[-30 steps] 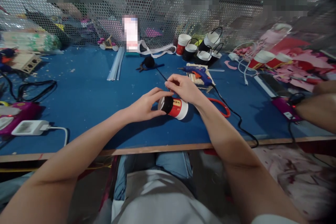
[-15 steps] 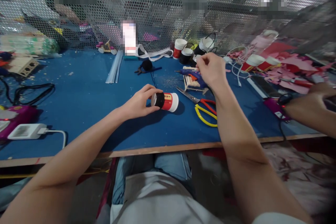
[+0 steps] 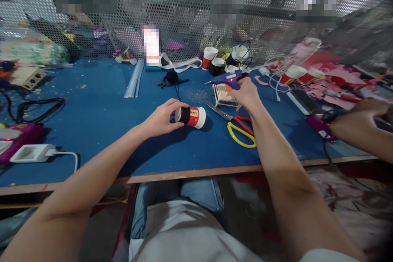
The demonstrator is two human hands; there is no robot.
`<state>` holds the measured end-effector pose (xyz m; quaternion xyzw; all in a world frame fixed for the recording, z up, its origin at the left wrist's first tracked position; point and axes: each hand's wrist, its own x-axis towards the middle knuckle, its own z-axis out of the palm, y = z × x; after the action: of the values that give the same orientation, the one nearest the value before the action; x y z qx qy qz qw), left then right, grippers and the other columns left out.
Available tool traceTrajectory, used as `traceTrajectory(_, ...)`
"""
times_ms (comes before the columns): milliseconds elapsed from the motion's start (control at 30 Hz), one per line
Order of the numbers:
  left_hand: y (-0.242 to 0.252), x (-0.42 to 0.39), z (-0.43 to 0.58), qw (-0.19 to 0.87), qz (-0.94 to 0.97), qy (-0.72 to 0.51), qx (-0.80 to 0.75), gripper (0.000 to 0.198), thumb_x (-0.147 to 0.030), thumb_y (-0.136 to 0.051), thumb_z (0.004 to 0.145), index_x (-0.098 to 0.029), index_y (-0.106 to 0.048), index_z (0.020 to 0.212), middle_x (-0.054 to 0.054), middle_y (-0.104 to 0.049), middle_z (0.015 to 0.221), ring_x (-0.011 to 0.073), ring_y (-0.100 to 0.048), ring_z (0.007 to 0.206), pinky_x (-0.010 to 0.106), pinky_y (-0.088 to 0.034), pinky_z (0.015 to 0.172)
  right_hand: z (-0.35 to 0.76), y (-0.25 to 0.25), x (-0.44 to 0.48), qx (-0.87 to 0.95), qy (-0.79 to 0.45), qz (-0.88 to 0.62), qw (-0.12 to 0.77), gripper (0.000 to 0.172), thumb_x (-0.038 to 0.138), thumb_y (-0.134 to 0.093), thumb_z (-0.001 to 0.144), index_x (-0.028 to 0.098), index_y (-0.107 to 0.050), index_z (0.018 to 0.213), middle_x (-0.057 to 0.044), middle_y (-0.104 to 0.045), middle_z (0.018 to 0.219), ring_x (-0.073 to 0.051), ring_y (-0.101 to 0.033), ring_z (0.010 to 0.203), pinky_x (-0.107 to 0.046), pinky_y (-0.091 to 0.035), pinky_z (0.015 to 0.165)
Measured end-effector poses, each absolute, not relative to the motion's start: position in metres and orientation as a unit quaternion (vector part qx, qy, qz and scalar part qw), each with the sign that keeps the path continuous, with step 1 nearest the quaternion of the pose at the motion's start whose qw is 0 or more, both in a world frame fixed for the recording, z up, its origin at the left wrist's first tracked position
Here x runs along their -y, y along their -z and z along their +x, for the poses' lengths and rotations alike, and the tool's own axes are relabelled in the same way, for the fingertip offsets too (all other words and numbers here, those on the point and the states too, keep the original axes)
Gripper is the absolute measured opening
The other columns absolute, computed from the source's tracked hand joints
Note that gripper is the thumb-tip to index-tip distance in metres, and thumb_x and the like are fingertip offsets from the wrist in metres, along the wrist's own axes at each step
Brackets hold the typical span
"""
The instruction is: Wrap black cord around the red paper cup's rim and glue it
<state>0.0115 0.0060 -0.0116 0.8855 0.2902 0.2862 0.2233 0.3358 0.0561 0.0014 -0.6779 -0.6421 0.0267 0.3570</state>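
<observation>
Between the fingers and thumb of my left hand [image 3: 159, 119] lies a small paper cup [image 3: 194, 117], tilted on its side above the blue table. Black cord is wound round one end of it; a red label and a white rim show at the other. My right hand [image 3: 248, 93] is closed round the handle of a blue hot glue gun [image 3: 225, 77], which is over a small wooden rack [image 3: 221, 97]. The gun's nozzle points left and a small red light glows on its side. Scissors [image 3: 241, 133] with red and yellow handles lie open just below the rack.
A ball of black cord [image 3: 172, 76] lies beside pliers [image 3: 162, 83]. Glue sticks [image 3: 134, 80], white ribbon [image 3: 181, 64] and several cups [image 3: 210, 57] sit toward the mesh partition. A power strip [image 3: 32, 153] is at left. At right is a co-worker's hand [image 3: 359, 123] near a phone [image 3: 307, 102].
My right hand has come down from above the glue gun and taken hold of its handle. The cup in my left hand has shifted slightly left.
</observation>
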Motion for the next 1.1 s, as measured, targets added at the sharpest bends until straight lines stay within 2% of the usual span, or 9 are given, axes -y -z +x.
traceTrajectory(100, 0.012, -0.007, 0.011, 0.227, 0.883, -0.294, -0.287, 0.051, -0.016, -0.065, 0.072, -0.019, -0.053, 0.121, 0.011, -0.053, 0.119, 0.0236, -0.059, 0.107, 0.041, -0.054, 0.089, 0.32, -0.015, -0.036, 0.585, -0.135, -0.687, 0.41, 0.032, 0.017, -0.068, 0.063, 0.016, -0.055, 0.092, -0.008, -0.062, 0.084, -0.024, -0.061, 0.077, -0.038, -0.049, 0.063)
traceTrajectory(200, 0.014, -0.009, 0.01, 0.23, 0.878, -0.308, -0.286, 0.051, -0.014, -0.065, 0.072, -0.02, -0.053, 0.121, 0.011, -0.052, 0.12, 0.0237, -0.058, 0.11, 0.04, -0.055, 0.09, 0.299, -0.03, -0.013, 0.602, -0.237, -0.65, 0.399, 0.014, 0.024, -0.067, 0.069, 0.017, -0.057, 0.074, -0.003, -0.058, 0.063, -0.017, -0.055, 0.056, -0.033, -0.046, 0.053)
traceTrajectory(300, 0.016, -0.011, 0.009, 0.226, 0.874, -0.319, -0.288, 0.05, -0.013, -0.064, 0.073, -0.019, -0.054, 0.121, 0.012, -0.052, 0.121, 0.024, -0.057, 0.112, 0.039, -0.055, 0.091, 0.281, -0.035, 0.005, 0.633, -0.279, -0.603, 0.398, 0.015, 0.029, -0.068, 0.072, 0.019, -0.057, 0.069, -0.001, -0.055, 0.056, -0.014, -0.052, 0.05, -0.031, -0.045, 0.049)
traceTrajectory(433, 0.019, -0.014, 0.009, 0.205, 0.877, -0.322, -0.292, 0.049, -0.012, -0.064, 0.074, -0.02, -0.054, 0.121, 0.012, -0.051, 0.123, 0.0247, -0.056, 0.115, 0.04, -0.055, 0.092, 0.268, -0.03, 0.021, 0.639, -0.323, -0.587, 0.378, 0.021, 0.036, -0.069, 0.073, 0.017, -0.063, 0.081, -0.003, -0.061, 0.062, -0.015, -0.054, 0.049, -0.03, -0.046, 0.045)
traceTrajectory(533, 0.02, -0.015, 0.009, 0.193, 0.877, -0.327, -0.295, 0.048, -0.013, -0.064, 0.075, -0.02, -0.053, 0.121, 0.012, -0.051, 0.124, 0.0249, -0.055, 0.115, 0.04, -0.054, 0.093, 0.263, -0.028, 0.03, 0.65, -0.311, -0.599, 0.35, 0.021, 0.036, -0.068, 0.074, 0.016, -0.064, 0.081, -0.003, -0.062, 0.058, -0.013, -0.053, 0.043, -0.029, -0.045, 0.043)
traceTrajectory(600, 0.021, -0.015, 0.009, 0.189, 0.877, -0.332, -0.291, 0.048, -0.013, -0.064, 0.075, -0.018, -0.053, 0.121, 0.013, -0.052, 0.124, 0.0251, -0.055, 0.115, 0.041, -0.054, 0.093, 0.261, -0.029, 0.034, 0.657, -0.286, -0.612, 0.334, 0.02, 0.036, -0.067, 0.075, 0.016, -0.061, 0.074, -0.001, -0.059, 0.052, -0.013, -0.052, 0.04, -0.028, -0.045, 0.042)
traceTrajectory(767, 0.022, -0.016, 0.008, 0.184, 0.881, -0.333, -0.28, 0.046, -0.014, -0.063, 0.078, -0.018, -0.051, 0.122, 0.014, -0.051, 0.124, 0.0256, -0.055, 0.117, 0.041, -0.055, 0.092, 0.256, -0.031, 0.04, 0.689, -0.251, -0.62, 0.28, 0.038, 0.043, -0.061, 0.079, 0.02, -0.05, 0.051, -0.001, -0.055, 0.043, -0.012, -0.052, 0.037, -0.027, -0.045, 0.042)
traceTrajectory(1100, 0.022, -0.015, 0.01, 0.168, 0.886, -0.336, -0.273, 0.042, -0.019, -0.063, 0.079, -0.018, -0.049, 0.119, 0.014, -0.053, 0.122, 0.0237, -0.055, 0.115, 0.038, -0.054, 0.092, 0.256, -0.03, 0.04, 0.688, -0.24, -0.624, 0.282, 0.034, 0.044, -0.062, 0.078, 0.02, -0.053, 0.056, 0.001, -0.056, 0.043, -0.013, -0.052, 0.035, -0.026, -0.044, 0.039)
